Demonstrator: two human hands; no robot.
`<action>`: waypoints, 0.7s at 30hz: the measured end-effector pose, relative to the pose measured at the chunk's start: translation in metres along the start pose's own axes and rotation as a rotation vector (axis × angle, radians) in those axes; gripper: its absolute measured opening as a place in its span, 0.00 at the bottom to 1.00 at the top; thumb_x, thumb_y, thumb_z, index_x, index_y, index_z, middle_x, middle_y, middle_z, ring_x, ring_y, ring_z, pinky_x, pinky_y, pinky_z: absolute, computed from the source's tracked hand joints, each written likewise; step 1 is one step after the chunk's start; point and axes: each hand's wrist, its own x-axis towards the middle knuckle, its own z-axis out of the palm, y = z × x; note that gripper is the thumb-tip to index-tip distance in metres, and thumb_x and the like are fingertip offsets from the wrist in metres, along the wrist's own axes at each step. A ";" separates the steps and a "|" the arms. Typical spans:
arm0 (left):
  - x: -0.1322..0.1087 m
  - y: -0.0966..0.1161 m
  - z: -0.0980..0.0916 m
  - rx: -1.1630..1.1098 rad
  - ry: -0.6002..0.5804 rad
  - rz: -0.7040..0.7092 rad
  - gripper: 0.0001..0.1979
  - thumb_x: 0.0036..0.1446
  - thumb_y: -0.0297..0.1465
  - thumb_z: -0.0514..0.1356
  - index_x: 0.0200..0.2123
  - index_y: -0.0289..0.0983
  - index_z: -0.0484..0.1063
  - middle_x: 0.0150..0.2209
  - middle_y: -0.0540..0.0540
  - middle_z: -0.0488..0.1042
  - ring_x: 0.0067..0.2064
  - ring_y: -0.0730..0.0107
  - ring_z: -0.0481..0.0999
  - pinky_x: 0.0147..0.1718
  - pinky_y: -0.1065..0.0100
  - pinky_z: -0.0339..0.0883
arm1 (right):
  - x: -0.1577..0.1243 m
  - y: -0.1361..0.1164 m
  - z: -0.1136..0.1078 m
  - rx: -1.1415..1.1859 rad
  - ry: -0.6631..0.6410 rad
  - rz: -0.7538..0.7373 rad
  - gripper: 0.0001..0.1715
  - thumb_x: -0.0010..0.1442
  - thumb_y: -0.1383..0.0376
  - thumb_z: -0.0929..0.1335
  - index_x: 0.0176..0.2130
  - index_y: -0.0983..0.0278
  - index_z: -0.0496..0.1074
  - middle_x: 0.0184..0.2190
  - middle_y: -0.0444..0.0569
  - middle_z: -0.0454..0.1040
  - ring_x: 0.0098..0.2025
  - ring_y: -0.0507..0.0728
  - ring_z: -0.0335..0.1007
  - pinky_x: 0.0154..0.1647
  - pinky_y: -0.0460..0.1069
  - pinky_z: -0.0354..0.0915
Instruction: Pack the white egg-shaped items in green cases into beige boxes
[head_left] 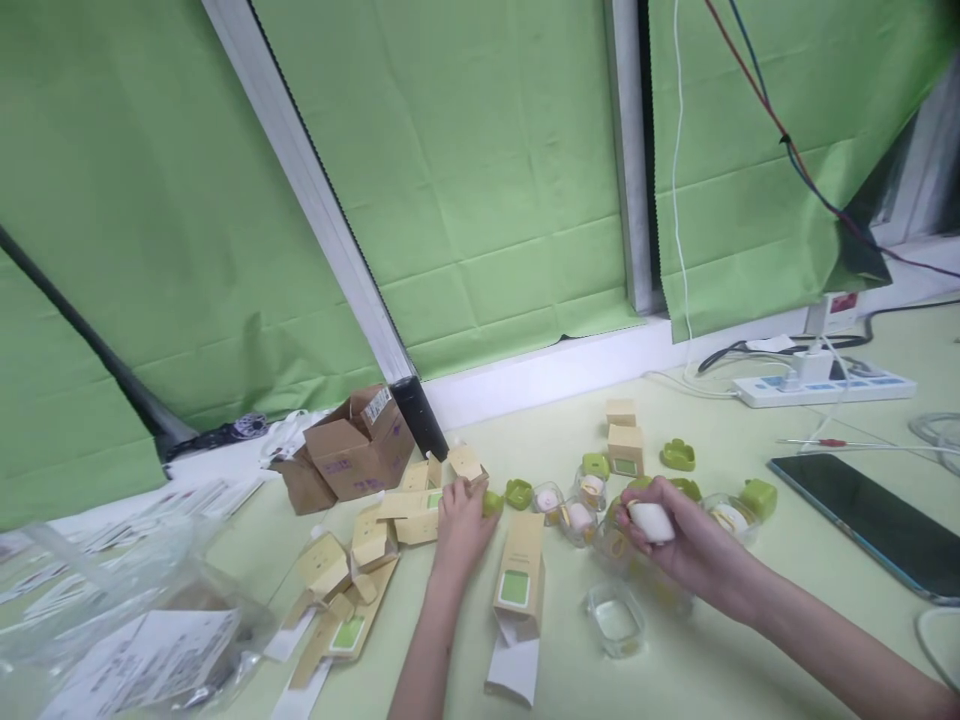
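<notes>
My right hand [664, 540] is closed around a small white piece with rounded edges [651, 522]. Under and beside it stand clear plastic cups, one of them a clear cup [616, 620] lying nearer to me. Curled fingers of my left hand [461, 520] are on a small green piece [491, 503], next to an opened kraft box [465, 463]. A green flower-shaped lid [518, 493] sits just right of that hand. Between my hands lies a long kraft box [520, 575] with its near flap open. Clear cups with pinkish-white contents [577, 518] are grouped behind.
Opened kraft boxes [326, 565] are heaped at left, before a brown carton [364, 445]. A plastic bag [150, 640] lies front left. On the right are a phone [877, 520], a power strip [832, 385] and cables. Two small kraft boxes [625, 448] stand behind, near green lids [678, 455].
</notes>
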 end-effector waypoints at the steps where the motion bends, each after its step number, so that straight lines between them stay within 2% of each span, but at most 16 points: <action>1: 0.002 -0.007 0.002 -0.015 0.005 -0.007 0.13 0.44 0.30 0.61 0.37 0.39 0.71 0.46 0.39 0.66 0.53 0.44 0.58 0.52 0.46 0.47 | 0.000 0.001 0.001 0.004 0.006 0.024 0.05 0.53 0.68 0.66 0.25 0.65 0.69 0.22 0.45 0.69 0.20 0.48 0.59 0.21 0.42 0.63; 5: -0.003 -0.021 0.011 -0.171 0.023 -0.020 0.08 0.44 0.31 0.61 0.31 0.40 0.69 0.41 0.42 0.69 0.50 0.49 0.64 0.51 0.49 0.52 | 0.000 0.007 0.002 -0.048 0.059 0.042 0.04 0.54 0.65 0.68 0.32 0.64 0.73 0.24 0.44 0.70 0.20 0.48 0.61 0.19 0.42 0.63; 8: -0.006 -0.019 0.008 -0.378 0.057 -0.042 0.13 0.46 0.36 0.60 0.36 0.39 0.67 0.41 0.43 0.69 0.46 0.55 0.69 0.48 0.54 0.59 | 0.001 0.011 0.000 -0.140 0.114 0.007 0.09 0.53 0.66 0.68 0.38 0.63 0.74 0.28 0.45 0.73 0.21 0.48 0.62 0.21 0.42 0.64; 10: -0.008 -0.010 0.001 -0.515 0.093 -0.059 0.18 0.49 0.40 0.58 0.42 0.39 0.63 0.43 0.42 0.70 0.44 0.60 0.71 0.45 0.57 0.63 | 0.001 0.011 -0.002 -0.201 0.150 -0.014 0.10 0.52 0.66 0.69 0.38 0.62 0.75 0.34 0.46 0.74 0.22 0.48 0.63 0.22 0.42 0.65; 13: -0.018 0.017 -0.008 -0.787 0.098 -0.064 0.21 0.53 0.41 0.53 0.50 0.41 0.57 0.45 0.42 0.71 0.45 0.62 0.73 0.44 0.59 0.64 | 0.000 0.011 -0.002 -0.274 0.175 -0.024 0.08 0.50 0.64 0.72 0.34 0.64 0.77 0.45 0.47 0.73 0.25 0.47 0.65 0.25 0.41 0.66; 15: -0.029 0.040 -0.010 -1.310 -0.044 -0.112 0.25 0.52 0.37 0.55 0.53 0.41 0.56 0.43 0.43 0.72 0.46 0.59 0.72 0.45 0.57 0.64 | 0.000 0.010 0.000 -0.305 0.141 -0.024 0.10 0.49 0.63 0.73 0.33 0.65 0.78 0.50 0.48 0.70 0.29 0.48 0.68 0.27 0.41 0.67; 17: -0.041 0.060 -0.005 -1.571 -0.174 -0.195 0.27 0.49 0.33 0.55 0.54 0.41 0.56 0.40 0.44 0.72 0.40 0.62 0.74 0.38 0.62 0.66 | 0.000 0.010 0.001 -0.303 0.099 -0.027 0.13 0.49 0.63 0.73 0.37 0.64 0.78 0.50 0.49 0.71 0.33 0.51 0.70 0.29 0.42 0.67; 19: -0.050 0.073 0.003 -1.693 -0.289 -0.269 0.26 0.47 0.32 0.55 0.52 0.39 0.60 0.36 0.45 0.73 0.30 0.69 0.72 0.28 0.68 0.63 | 0.000 0.010 0.002 -0.278 0.083 -0.035 0.16 0.50 0.63 0.73 0.41 0.63 0.76 0.40 0.49 0.76 0.31 0.52 0.70 0.29 0.43 0.66; 21: -0.057 0.079 0.012 -1.756 -0.390 -0.333 0.19 0.47 0.33 0.54 0.44 0.36 0.67 0.32 0.45 0.72 0.26 0.73 0.67 0.24 0.71 0.58 | 0.000 0.011 0.003 -0.271 0.089 -0.047 0.17 0.51 0.61 0.72 0.42 0.63 0.75 0.27 0.46 0.76 0.25 0.51 0.68 0.26 0.44 0.65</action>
